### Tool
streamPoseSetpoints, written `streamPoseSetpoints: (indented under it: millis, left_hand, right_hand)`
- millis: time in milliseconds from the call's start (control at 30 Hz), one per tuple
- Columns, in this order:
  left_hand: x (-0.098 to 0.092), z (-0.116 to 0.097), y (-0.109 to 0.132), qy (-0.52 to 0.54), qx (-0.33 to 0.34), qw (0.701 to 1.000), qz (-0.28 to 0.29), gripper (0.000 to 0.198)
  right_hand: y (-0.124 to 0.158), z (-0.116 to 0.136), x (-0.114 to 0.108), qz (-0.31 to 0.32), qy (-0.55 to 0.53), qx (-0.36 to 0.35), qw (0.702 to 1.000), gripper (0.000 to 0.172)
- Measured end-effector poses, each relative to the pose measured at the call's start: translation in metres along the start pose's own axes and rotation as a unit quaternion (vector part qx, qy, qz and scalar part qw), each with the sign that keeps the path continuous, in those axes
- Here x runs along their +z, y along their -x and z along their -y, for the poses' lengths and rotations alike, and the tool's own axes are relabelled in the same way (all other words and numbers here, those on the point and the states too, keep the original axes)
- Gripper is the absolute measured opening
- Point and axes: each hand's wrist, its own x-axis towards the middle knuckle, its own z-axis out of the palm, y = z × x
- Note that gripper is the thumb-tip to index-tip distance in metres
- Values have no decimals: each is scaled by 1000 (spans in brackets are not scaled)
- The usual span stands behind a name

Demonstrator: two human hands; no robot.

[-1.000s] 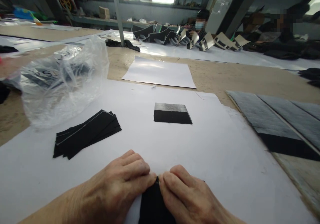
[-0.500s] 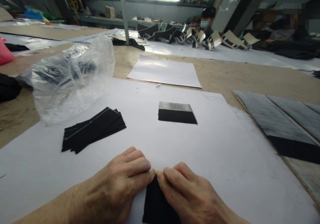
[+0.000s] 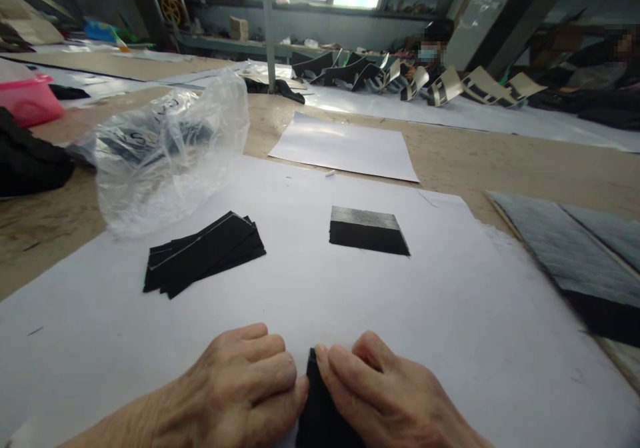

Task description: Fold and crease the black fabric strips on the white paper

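My left hand and my right hand rest side by side at the bottom edge of the view, fingers curled. Between their fingertips both hands pinch a black fabric piece that lies on a large white sheet. Most of the piece is hidden under the hands. A fanned stack of black strips lies to the left ahead of my left hand. A single black piece with a grey band lies ahead of my right hand.
A crumpled clear plastic bag with dark pieces inside sits at the left. A smaller white sheet lies further back. Grey and black panels lie at the right. A pink tub stands far left. People sit at the back.
The view has shifted, so everything on the sheet sits further right. My hands have drawn slightly toward me and stay pinched on the black piece.
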Motion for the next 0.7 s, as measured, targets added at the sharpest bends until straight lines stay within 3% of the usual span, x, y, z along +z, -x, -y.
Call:
streamPoseSetpoints:
  millis: [233, 367, 433, 533, 633, 700]
  left_hand:
    - [5, 1, -3, 19, -15, 1000, -11, 23]
    - [10, 3, -6, 19, 21, 997, -72, 21]
    - [12, 4, -6, 24, 21, 998, -59, 20]
    - [13, 6, -3, 29, 14, 998, -46, 16]
    - [14, 7, 1, 40, 15, 998, -50, 16]
    - [15, 7, 2, 64, -12, 997, -48, 16]
  right_hand:
    - [-5, -2, -4, 29, -21, -9, 999, 13]
    - [-7, 2, 0, 33, -28, -1, 999, 12]
    - [-7, 3, 1, 36, -29, -3, 999, 12]
    - [-5, 4, -5, -11, -65, 15, 998, 14]
    - [-1, 3, -13, -92, -70, 87, 990, 14]
    - [1, 2, -15, -97, -43, 135, 985, 10]
